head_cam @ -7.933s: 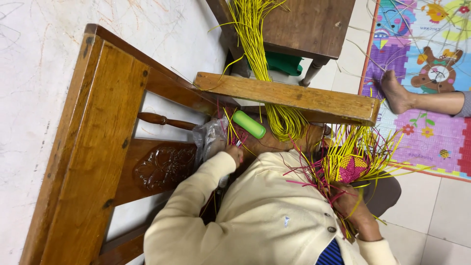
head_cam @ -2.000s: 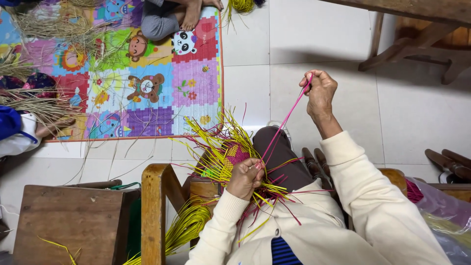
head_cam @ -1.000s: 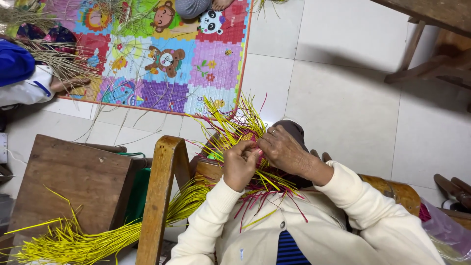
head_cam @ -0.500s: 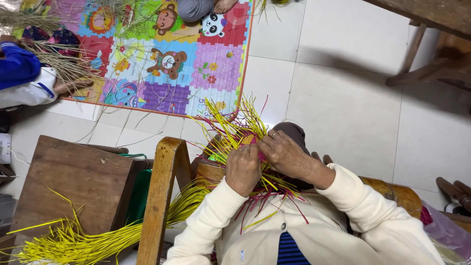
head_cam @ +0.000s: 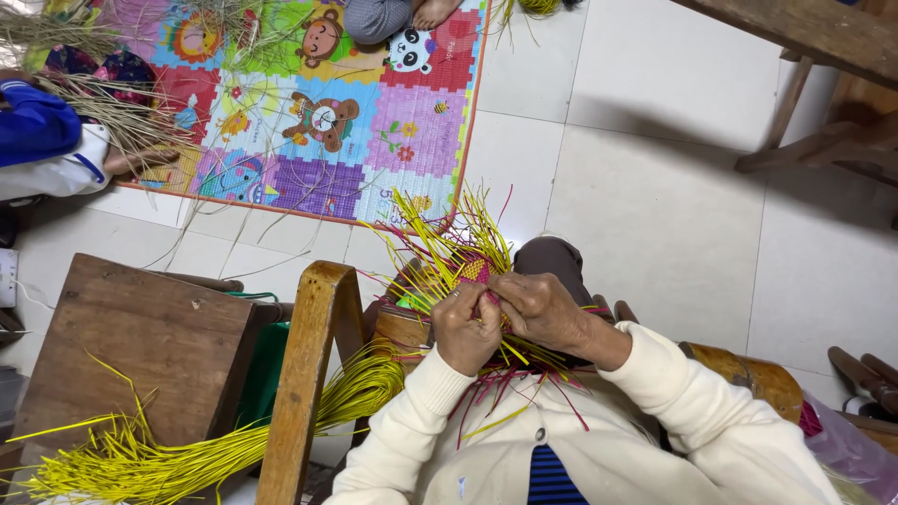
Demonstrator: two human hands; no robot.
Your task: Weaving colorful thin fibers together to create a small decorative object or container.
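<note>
Pale floor tiles (head_cam: 655, 187) are filling most of the frame, with a bright children's play mat (head_cam: 355, 122) lying across the upper left, cartoon animals printed on its squares. Dry straw (head_cam: 103, 103) is scattering over the mat's left side, where another person's blue-and-white sleeve (head_cam: 42, 140) is showing at the edge, and someone's bare foot (head_cam: 435, 11) is resting at the top of the mat.

At the centre, low in the frame, the person in the cream cardigan is working a small woven piece (head_cam: 463, 271) of yellow and pink strips, its loose ends fanning out upward and to the sides. The left hand (head_cam: 466, 327) is closing around the near edge of the weave, fingers curled on it. The right hand (head_cam: 543, 309) is pinching a pink strip (head_cam: 488, 299) right beside the left fingertips, the two hands touching.

The strips are looking thin, light and springy, likely to kink if bent sharply, so gripping close to the woven part should be giving the most control; the free ends would be whipping about.

A wooden chair frame (head_cam: 304, 374) is standing at lower centre-left, with a long bundle of yellow strips (head_cam: 187, 449) trailing toward the lower left across a wooden stool (head_cam: 131, 346).
</note>
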